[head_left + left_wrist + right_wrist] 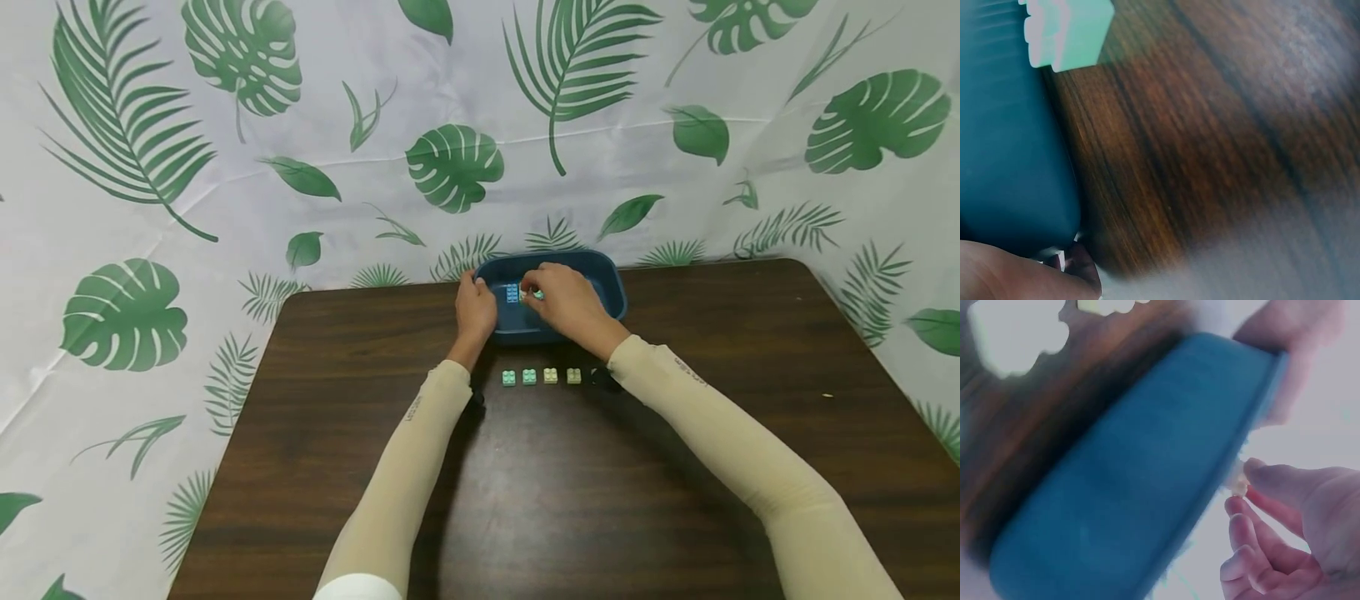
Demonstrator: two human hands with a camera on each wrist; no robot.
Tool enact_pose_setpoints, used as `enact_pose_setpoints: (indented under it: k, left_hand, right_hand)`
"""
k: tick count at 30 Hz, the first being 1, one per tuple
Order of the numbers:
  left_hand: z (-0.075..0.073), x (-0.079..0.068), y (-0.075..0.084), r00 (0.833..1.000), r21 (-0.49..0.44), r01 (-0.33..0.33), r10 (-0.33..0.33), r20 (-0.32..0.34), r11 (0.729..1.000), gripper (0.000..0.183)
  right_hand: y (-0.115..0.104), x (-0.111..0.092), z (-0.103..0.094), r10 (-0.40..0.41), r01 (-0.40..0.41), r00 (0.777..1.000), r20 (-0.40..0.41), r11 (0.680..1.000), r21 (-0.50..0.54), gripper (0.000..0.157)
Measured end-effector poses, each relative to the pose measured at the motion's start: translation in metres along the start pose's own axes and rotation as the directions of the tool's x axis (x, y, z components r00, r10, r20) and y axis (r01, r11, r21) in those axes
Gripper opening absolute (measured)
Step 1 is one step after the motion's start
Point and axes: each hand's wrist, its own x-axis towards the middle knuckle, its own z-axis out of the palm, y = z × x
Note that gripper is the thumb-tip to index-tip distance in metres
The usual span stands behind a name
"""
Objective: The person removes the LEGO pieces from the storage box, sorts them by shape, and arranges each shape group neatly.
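Backing dark wood-grain table (585,492) and blue tray (525,337): leaf-print cloth (360,221).

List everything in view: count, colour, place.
table: 1, dark brown, centre
backdrop: 1, white and green, behind
bin: 1, dark blue, table's far edge
mint bricks: 2, green, row before bin
yellow bricks: 2, yellow, same row, rightward
inner bricks: count unclear, blue and greenish, bin floor
fleck: 1, yellow, table's right side
pale piece: 1, whitish, right grip
sleeves: 2, cream, forearms
wrist devices: 2, black, wrists
left grip: 1, bare, bin's left end
right grip: 1, bare, above bin
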Motion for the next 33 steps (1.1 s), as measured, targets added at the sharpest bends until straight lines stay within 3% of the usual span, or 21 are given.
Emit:
enact_pose_setpoints:
  k: [7, 15, 22, 27, 33]
  left_hand:
    - [0.002, -0.001, -0.001, 1.000, -0.004, 0.007, -0.007, 0.008, 1.000, 0.047]
    - [0.002, 0.000, 0.001, 1.000, -0.009, 0.002, -0.002, 0.005, 1.000, 0.046]
    - [0.002, 0.001, 0.002, 1.000, 0.019, 0.003, -0.003, 0.008, 1.000, 0.048]
    - [-0.002, -0.001, -0.001, 1.000, 0.035, 0.027, -0.027, -0.001, 0.999, 0.048]
    - [0.004, -0.005, 0.001, 1.000, 0.033, 0.007, -0.008, 0.023, 0.999, 0.049]
  right_hand:
    - [0.013, -0.040, -0.033, -0.008, 0.011, 0.998, -0.057, 0.999, 0.048, 0.016]
    - [0.033, -0.093, -0.051, 0.006, -0.004, 0.997, -0.071, 1.000, 0.025, 0.015]
    - [0.053, -0.123, -0.049, 0.029, -0.032, 0.998, -0.060, 0.998, -0.045, 0.014]
    - [0.062, -0.131, -0.033, 0.048, -0.049, 0.999, -0.006, 0.997, -0.054, 0.013]
    - [0.071, -0.145, -0.027, 0.080, -0.077, 0.996, 0.040, 0.993, -0.089, 0.011]
